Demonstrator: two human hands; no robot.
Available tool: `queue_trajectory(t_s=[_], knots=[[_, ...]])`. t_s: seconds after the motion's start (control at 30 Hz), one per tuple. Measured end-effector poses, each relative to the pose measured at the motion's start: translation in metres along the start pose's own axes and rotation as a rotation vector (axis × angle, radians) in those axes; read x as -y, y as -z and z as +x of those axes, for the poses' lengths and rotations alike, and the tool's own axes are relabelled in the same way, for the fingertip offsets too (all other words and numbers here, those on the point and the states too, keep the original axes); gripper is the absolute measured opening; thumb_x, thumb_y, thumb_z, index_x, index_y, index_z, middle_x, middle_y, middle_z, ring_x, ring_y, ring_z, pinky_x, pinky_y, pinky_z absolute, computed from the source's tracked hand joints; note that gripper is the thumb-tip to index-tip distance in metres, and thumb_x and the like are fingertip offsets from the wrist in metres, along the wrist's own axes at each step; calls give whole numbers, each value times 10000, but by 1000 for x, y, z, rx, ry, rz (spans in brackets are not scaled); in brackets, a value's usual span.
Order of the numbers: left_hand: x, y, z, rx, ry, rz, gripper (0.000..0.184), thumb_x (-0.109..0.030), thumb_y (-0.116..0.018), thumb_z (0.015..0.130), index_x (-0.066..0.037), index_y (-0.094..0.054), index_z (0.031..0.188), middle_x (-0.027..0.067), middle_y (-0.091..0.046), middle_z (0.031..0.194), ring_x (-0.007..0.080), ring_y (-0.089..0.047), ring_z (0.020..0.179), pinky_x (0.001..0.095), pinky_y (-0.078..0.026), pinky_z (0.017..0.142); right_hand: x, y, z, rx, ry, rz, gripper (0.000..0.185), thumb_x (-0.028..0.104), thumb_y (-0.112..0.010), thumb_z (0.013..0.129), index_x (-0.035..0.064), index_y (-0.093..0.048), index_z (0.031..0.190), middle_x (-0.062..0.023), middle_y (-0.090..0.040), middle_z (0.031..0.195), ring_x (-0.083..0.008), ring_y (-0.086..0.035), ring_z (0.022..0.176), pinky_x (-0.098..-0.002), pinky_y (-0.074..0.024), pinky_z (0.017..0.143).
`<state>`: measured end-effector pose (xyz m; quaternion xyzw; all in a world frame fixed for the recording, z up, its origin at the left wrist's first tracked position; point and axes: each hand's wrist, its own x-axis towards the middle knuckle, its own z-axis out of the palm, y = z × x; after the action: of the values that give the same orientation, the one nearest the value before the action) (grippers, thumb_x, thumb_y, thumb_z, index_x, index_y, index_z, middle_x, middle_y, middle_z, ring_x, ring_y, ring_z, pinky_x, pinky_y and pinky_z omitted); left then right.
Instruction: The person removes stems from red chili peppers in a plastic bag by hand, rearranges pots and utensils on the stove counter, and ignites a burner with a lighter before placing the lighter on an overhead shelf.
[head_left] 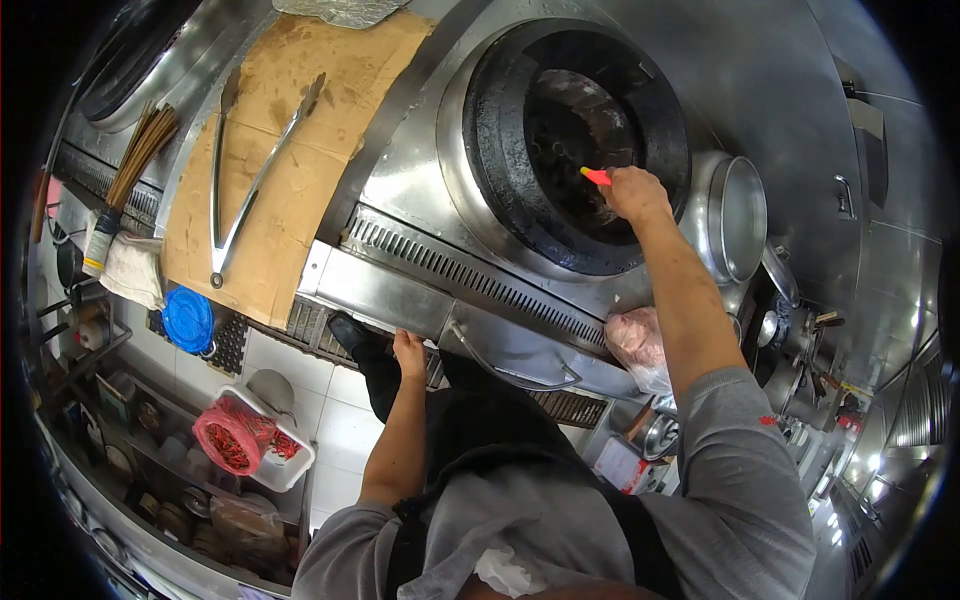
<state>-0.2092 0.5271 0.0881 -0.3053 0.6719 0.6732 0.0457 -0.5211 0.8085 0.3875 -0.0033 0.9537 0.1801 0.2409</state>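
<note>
Over the round black stove opening [500, 130], my right hand [637, 192] is closed around a small red-and-yellow object [596, 176], which looks like a lighter. Its yellow end points left over the dark burner pit [580, 135]. I cannot make out a flame. My left hand [409, 353] hangs low beside the steel front edge of the stove [375, 290], near my dark clothing. Its fingers are only partly visible, and whether they hold anything does not show.
Long metal tongs [245, 215] lie on brown cardboard [290, 95] at the left. A steel pot [740, 220] and a bag of pinkish meat [637, 345] are right of the stove. Red chilies in a bag [232, 436] and a blue lid [187, 319] are lower left.
</note>
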Motion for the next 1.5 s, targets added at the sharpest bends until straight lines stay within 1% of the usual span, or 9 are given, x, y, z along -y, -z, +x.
queue_trajectory(t_s=[0.27, 0.33, 0.6, 0.8, 0.97, 1.3, 1.37, 1.43, 1.5], knots=[[-16, 0, -1, -5, 2, 25, 247, -186, -476, 1014, 29, -597, 1020, 75, -662, 869, 138, -621, 782, 286, -512, 709, 0, -2, -2, 4, 3, 1, 296, 330, -577, 911, 102, -677, 1070, -130, -691, 1040, -310, -660, 990, -426, -526, 866], [-21, 1, -2, -3, -18, 14, 252, -187, -478, 1012, 36, -597, 1015, 80, -664, 862, 144, -628, 774, 289, -515, 703, -2, -6, 1, 26, 1, 15, 305, 326, -580, 904, 119, -652, 1115, -145, -681, 1046, -341, -650, 984, -454, -524, 857], [-22, 1, -1, -17, -60, 66, 280, -197, -475, 1010, 53, -597, 982, 106, -671, 834, 168, -648, 746, 300, -525, 677, -1, -6, -4, 10, -1, 6, 291, 319, -579, 912, 99, -675, 1076, -131, -688, 1049, -315, -655, 999, -427, -527, 864], [-25, 3, -1, -20, -53, 114, 299, -213, -455, 1020, 56, -584, 999, 112, -670, 823, 175, -657, 731, 306, -531, 661, 0, -7, -8, -8, 27, 12, 283, 310, -573, 919, 105, -665, 1090, -126, -688, 1044, -312, -656, 995, -431, -523, 862], [-29, 4, -2, 9, 57, 131, 313, -228, -440, 1027, 53, -576, 1011, 120, -669, 819, 182, -665, 727, 312, -536, 664, 7, -2, -11, -21, -14, 52, 281, 310, -567, 922, 102, -669, 1082, -125, -689, 1044, -310, -654, 1001, -430, -521, 860], [-3, 5, 4, 27, -22, 117, 315, -241, -435, 1030, 45, -564, 1055, 122, -660, 812, 187, -659, 694, 313, -538, 652, -3, -9, -11, 10, 4, -21, 290, 318, -578, 910, 80, -692, 1028, -143, -693, 1034, -319, -663, 985, -424, -531, 847], [3, 3, 7, 56, 164, -88, 276, -214, -459, 1020, 28, -566, 1096, 118, -663, 897, 194, -662, 757, 315, -542, 675, -8, -13, -11, 12, 3, -39, 290, 317, -579, 908, 78, -692, 1029, -143, -693, 1034, -319, -664, 985, -423, -532, 847], [-10, 4, 5, 59, 229, -178, 256, -195, -473, 1012, 15, -564, 1126, 111, -657, 959, 195, -656, 823, 320, -539, 720, -8, -14, -12, 21, 14, -49, 304, 334, -575, 911, 101, -666, 1084, -143, -687, 1022, -320, -657, 975, -445, -525, 844], [-18, 5, 3, 61, 296, -267, 246, -176, -486, 1004, 2, -562, 1157, 104, -651, 1022, 195, -650, 889, 324, -536, 765, -5, -14, -14, -1, 16, -29, 297, 326, -582, 907, 86, -680, 1053, -143, -690, 1029, -316, -660, 981, -433, -529, 846]])
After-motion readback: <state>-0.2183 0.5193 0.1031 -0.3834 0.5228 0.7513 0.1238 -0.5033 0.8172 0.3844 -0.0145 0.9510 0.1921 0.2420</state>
